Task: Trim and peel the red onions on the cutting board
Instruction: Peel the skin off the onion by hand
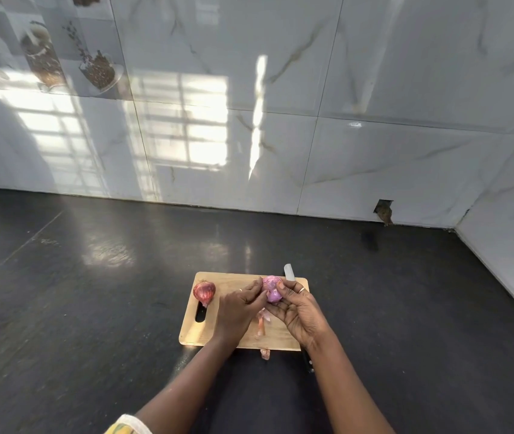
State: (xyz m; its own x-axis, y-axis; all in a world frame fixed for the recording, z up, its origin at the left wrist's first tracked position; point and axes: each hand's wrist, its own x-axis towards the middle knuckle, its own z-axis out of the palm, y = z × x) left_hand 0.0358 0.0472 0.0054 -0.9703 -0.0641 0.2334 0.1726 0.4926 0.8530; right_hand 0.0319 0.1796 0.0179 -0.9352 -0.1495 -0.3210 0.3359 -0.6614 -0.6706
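Note:
A pale purple peeled onion (pixel 272 288) is held above the wooden cutting board (pixel 233 281). My right hand (pixel 299 311) cups it from below and the right, thumb on top. My left hand (pixel 238 308) pinches its left side with the fingertips. An unpeeled red onion (pixel 204 292) lies at the board's left end, near the handle slot. Strips of onion skin (pixel 262 322) lie on the board between my hands. A knife lies under my right hand: its blade tip (pixel 289 272) shows past the board's far edge, its black handle (pixel 307 361) at the near edge.
The board sits on a dark stone counter (pixel 92 292). One more skin scrap (pixel 265 354) lies on the counter just off the board's near edge. A glossy white marble-tiled wall (pixel 280 120) stands behind, meeting a side wall at the right.

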